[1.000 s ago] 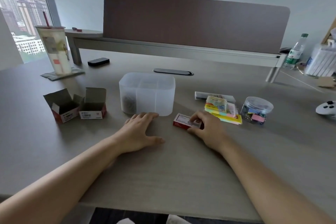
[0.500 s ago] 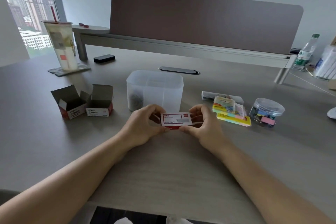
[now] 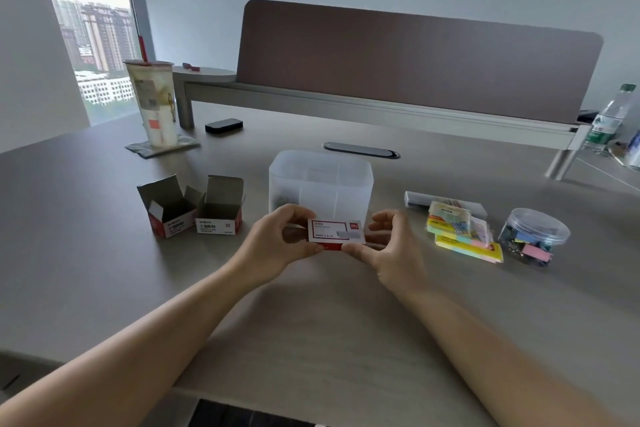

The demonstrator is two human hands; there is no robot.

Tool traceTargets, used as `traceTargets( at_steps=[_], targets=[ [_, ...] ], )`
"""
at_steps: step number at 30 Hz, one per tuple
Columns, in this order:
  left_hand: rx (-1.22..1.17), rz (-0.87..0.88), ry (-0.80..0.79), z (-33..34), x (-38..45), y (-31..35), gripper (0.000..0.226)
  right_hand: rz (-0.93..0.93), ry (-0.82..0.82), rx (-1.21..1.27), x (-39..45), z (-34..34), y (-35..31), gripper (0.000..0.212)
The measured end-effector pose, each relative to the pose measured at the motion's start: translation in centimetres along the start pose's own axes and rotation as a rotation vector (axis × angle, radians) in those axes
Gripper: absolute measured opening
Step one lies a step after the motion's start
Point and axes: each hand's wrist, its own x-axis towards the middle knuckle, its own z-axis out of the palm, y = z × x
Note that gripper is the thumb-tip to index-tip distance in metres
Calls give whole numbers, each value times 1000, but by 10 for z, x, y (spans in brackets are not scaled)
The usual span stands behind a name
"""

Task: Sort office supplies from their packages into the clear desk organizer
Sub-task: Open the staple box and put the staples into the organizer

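A small red-and-white staple box point(image 3: 335, 234) is held just above the desk in front of the clear desk organizer point(image 3: 320, 184). My left hand point(image 3: 277, 241) pinches its left end and my right hand point(image 3: 391, 250) pinches its right end from below and behind. The organizer is frosted, with dividers, and dark clips show in its front left compartment. Two opened red-and-white cardboard boxes point(image 3: 194, 210) stand to its left. Right of it lie sticky-note packs point(image 3: 460, 236), a round clear tub of coloured binder clips point(image 3: 531, 236) and a flat silver-grey package point(image 3: 420, 199).
A tall drink cup with a red straw point(image 3: 154, 104) stands on a coaster at the back left, with a black device point(image 3: 223, 125) beside it. A desk cable port point(image 3: 360, 150) lies behind the organizer. A brown divider screen point(image 3: 415, 59) spans the back. A water bottle point(image 3: 609, 118) stands far right.
My right hand lifted the staple box off the desk and my left hand came off the desk to take its other end. Both hands now hold it in front of the organizer.
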Motion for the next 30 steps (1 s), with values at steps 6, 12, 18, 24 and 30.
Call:
traceTargets(
  at_steps=[6, 12, 18, 24, 30],
  targets=[
    [-132, -11, -21, 2, 4, 2, 38, 51, -74, 145, 1, -5, -3, 32],
    [-60, -7, -32, 5, 5, -1, 41, 55, -49, 167, 2, -6, -4, 33],
    [48, 30, -73, 4, 5, 0, 43, 59, -57, 198, 2, -5, -5, 24],
    [-17, 76, -4, 4, 4, -2, 41, 170, -85, 399, -1, -5, -9, 21],
    [39, 132, -18, 5, 3, -4, 46, 410, -41, 569, 5, -4, -10, 15]
  ],
)
